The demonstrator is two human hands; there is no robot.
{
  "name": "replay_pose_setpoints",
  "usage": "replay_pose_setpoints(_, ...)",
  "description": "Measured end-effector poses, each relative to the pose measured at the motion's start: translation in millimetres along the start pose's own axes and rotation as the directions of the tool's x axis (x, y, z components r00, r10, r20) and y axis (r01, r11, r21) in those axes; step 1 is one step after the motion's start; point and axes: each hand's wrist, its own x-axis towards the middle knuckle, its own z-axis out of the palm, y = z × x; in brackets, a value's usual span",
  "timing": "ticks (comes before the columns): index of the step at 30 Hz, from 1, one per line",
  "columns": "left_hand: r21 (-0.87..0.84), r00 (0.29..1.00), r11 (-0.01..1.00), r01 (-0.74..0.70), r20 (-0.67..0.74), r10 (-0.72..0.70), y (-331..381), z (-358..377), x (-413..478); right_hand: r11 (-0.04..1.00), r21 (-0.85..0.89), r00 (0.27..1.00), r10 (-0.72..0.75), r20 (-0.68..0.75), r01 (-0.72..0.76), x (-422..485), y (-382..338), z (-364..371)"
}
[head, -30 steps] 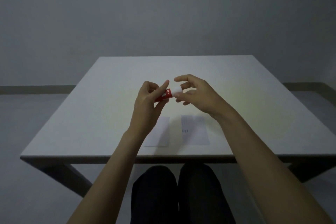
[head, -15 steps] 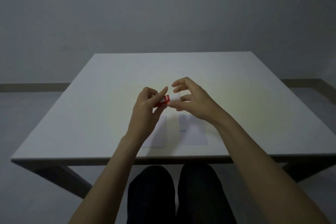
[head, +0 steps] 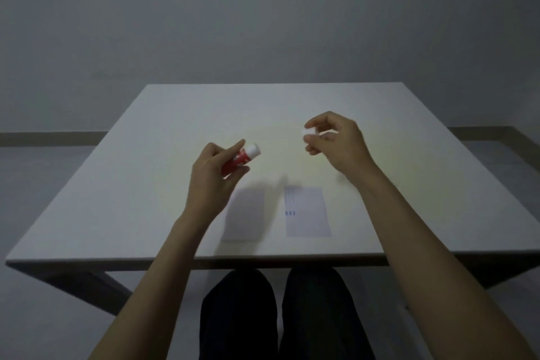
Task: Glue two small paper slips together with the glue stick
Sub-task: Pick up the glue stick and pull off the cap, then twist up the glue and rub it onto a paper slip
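My left hand (head: 211, 181) grips a red glue stick (head: 241, 158) above the table, its white uncapped end pointing up and to the right. Off to the right, my right hand (head: 336, 140) pinches the small white cap (head: 309, 132) between thumb and fingers, well apart from the stick. Two small white paper slips lie flat side by side near the front edge: the left slip (head: 247, 213) is partly covered by my left wrist, and the right slip (head: 306, 212) carries small blue marks.
The white table (head: 146, 184) stands before a grey wall, its front edge just beyond my dark-trousered knees (head: 271, 316). Grey floor lies on both sides.
The cap has come off the glue stick. My right hand has carried it up and to the right, while my left hand still holds the stick.
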Motion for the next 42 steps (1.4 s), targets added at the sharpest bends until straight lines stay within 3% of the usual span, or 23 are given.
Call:
replay_pose_setpoints(2,-0.030,0.997,0.997,0.075,-0.014,-0.075,-7,-7,-3,0.988,-0.155,0.994,-0.009,-0.107,-0.008,16,15,-11)
replay_pose_setpoints(5,-0.082,0.989,0.985,0.150,0.021,-0.149,-10,-12,-6,0.926,-0.353,0.981,0.074,-0.180,-0.135,30,48,-18)
replay_pose_setpoints(9,-0.147,0.972,0.961,0.235,0.061,-0.228,-9,-14,-5,0.831,-0.521,0.979,0.133,-0.157,-0.197,26,86,-17)
replay_pose_setpoints(19,-0.334,0.908,0.848,0.411,0.066,-0.414,-4,-7,-1,0.807,-0.566,0.984,0.108,-0.140,-0.169,15,106,-15)
replay_pose_setpoints(23,-0.374,0.890,0.813,0.446,0.091,-0.446,1,-1,0,0.779,-0.591,0.969,0.082,-0.231,-0.207,5,91,-10)
replay_pose_setpoints(26,-0.496,0.880,0.743,0.449,0.100,-0.464,8,4,2,0.889,-0.457,0.931,-0.155,-0.331,-0.014,-21,66,12)
replay_pose_setpoints(29,-0.608,0.832,0.628,0.486,0.102,-0.546,18,13,2,0.975,-0.126,0.949,-0.207,-0.239,0.181,-51,37,50)
replay_pose_setpoints(32,-0.710,0.794,0.495,0.501,0.151,-0.588,29,20,-1,0.991,-0.014,0.988,-0.133,-0.084,0.132,-69,23,79)
replay_pose_setpoints(34,-0.745,0.776,0.436,0.504,0.169,-0.608,33,22,-4,0.997,0.033,0.995,-0.068,-0.068,0.071,-73,20,86)
replay_pose_setpoints(42,-0.799,0.770,0.322,0.507,0.252,-0.586,36,26,-14,0.966,0.244,0.996,0.087,-0.004,-0.084,-74,21,88)
